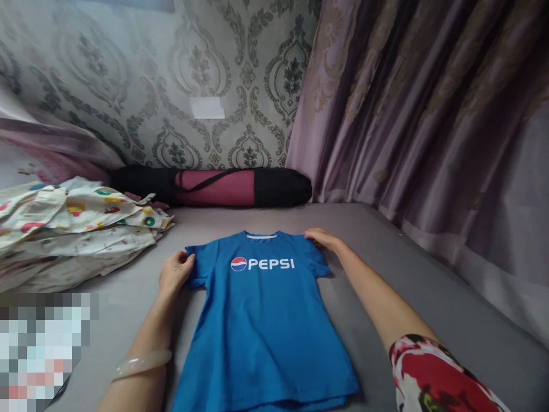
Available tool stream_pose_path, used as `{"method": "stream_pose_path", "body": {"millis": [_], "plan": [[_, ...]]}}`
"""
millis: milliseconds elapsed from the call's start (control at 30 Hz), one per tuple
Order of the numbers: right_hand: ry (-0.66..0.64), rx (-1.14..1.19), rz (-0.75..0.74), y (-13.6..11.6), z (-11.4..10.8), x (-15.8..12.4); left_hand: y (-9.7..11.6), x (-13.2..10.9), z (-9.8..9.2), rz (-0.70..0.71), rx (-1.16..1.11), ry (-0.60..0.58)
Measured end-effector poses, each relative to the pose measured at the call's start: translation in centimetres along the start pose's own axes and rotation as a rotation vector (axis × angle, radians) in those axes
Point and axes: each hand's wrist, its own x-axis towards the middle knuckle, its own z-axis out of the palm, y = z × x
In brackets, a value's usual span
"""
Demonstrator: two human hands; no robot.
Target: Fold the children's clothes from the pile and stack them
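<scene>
A blue T-shirt (274, 326) with a white PEPSI print lies spread face up on the grey sheet, its collar pointing away from me. My left hand (175, 270) pinches the edge of the sleeve on the left. At the opposite shoulder, near the top of the other sleeve, my right hand (321, 237) grips the fabric, with its fingertips partly hidden. Soft creases run down the front of the shirt, and its hem is nearest to me.
A long black and maroon bag (218, 187) lies along the patterned wall. Crumpled printed cloth (86, 223) is heaped at the left. Purple curtains (412, 114) hang along the right side of the grey sheet (377, 246). A blurred patch covers the lower left corner.
</scene>
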Motion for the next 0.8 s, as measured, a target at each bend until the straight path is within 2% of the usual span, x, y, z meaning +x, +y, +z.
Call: {"method": "stream_pose_path", "body": {"millis": [200,400,500,567,667,800], "plan": [[-0.256,0.090,0.082,-0.8,-0.9,-0.5,-0.5,0.3,0.4,0.040,0.007,-0.005],[-0.362,0.164,0.068,-0.6,-1.2,-1.6,-0.5,0.2,0.4,0.053,-0.006,0.023],[-0.440,0.129,0.049,-0.8,-1.6,-2.0,-0.5,0.1,0.3,0.064,0.004,0.013],[-0.393,-0.006,0.056,-1.2,-2.1,-2.0,-0.5,0.0,0.3,0.063,0.016,0.008],[-0.211,-0.218,0.084,-1.8,-3.2,-1.7,-0.6,0.0,0.3,0.062,0.032,-0.002],[-0.024,-0.232,0.106,-1.9,-3.9,-1.5,-0.6,0.0,0.3,0.066,0.029,-0.008]]}}
